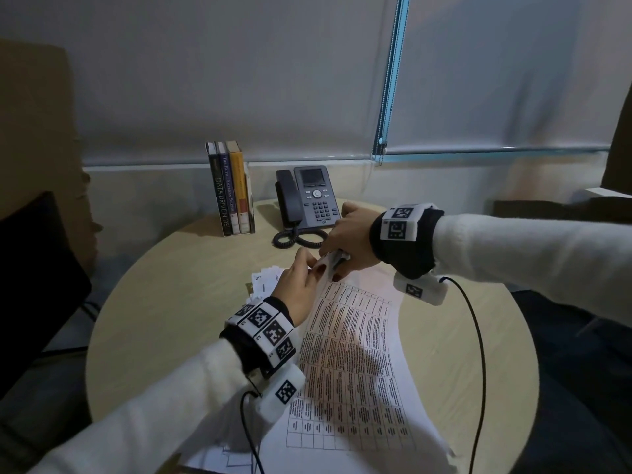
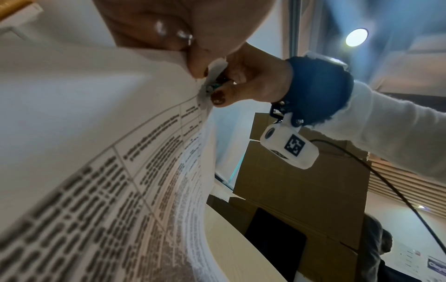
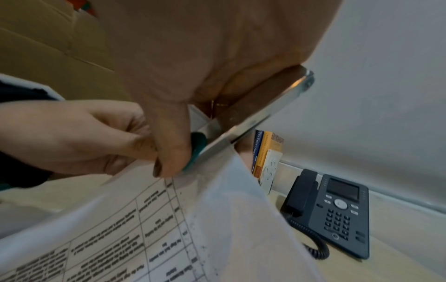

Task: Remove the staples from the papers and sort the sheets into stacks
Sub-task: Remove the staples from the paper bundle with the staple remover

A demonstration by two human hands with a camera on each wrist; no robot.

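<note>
A stapled set of papers (image 1: 349, 354) printed with a table lies curved on the round table, its far corner lifted. My left hand (image 1: 307, 270) pinches that corner between thumb and fingers (image 2: 169, 28). My right hand (image 1: 342, 241) grips a metal staple remover (image 1: 337, 261) with a teal part and holds it against the same corner. The left wrist view shows the remover's tip (image 2: 213, 86) at the paper's (image 2: 96, 171) corner under the right thumb. In the right wrist view the steel remover (image 3: 253, 118) runs across the corner of the papers (image 3: 144, 229). The staple itself is hidden.
A desk phone (image 1: 307, 196) with a coiled cord and three upright books (image 1: 231, 189) stand at the back of the table (image 1: 171, 285). A small pile of white paper slips (image 1: 263, 278) lies left of my left hand. More sheets (image 1: 232, 453) lie at the near edge. Cardboard boxes (image 1: 34, 131) stand on the left.
</note>
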